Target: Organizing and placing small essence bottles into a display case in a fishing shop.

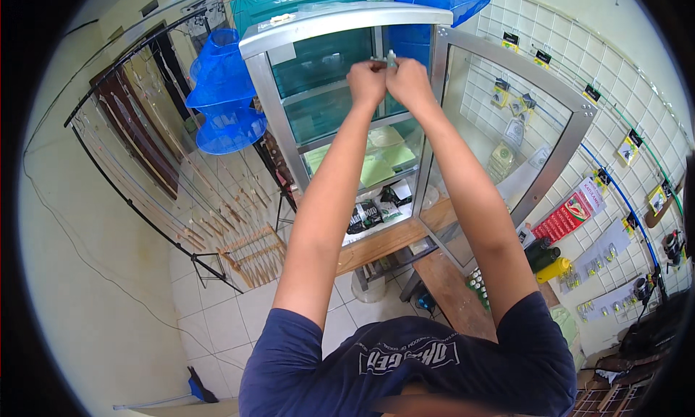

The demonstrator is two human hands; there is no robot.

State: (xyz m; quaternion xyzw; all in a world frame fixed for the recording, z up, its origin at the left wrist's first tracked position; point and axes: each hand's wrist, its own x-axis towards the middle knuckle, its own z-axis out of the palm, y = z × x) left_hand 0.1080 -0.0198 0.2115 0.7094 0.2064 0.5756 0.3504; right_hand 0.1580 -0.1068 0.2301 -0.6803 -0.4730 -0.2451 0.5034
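Both my arms stretch forward to the upper part of an aluminium-framed glass cabinet (342, 22). My left hand (367, 82) and my right hand (410, 82) are closed side by side in front of it. Between their fingertips shows a small, pale grey-green piece (392, 57), too small to name. My right hand pinches it. The left fingers are curled against the same spot, and what they hold is mostly hidden. To the right, the cabinet's glass door (539, 192) stands swung open. Pale green sheets (376, 172) lie on a lower shelf, above dark packets (365, 216).
A rack of fishing rods (156, 192) and blue mesh nets (228, 91) stand at left. White wall grid (536, 19) with hanging packets runs along the right. Below the door are a wooden bench (452, 294), dark bottles (539, 250) and a yellow bottle (553, 270).
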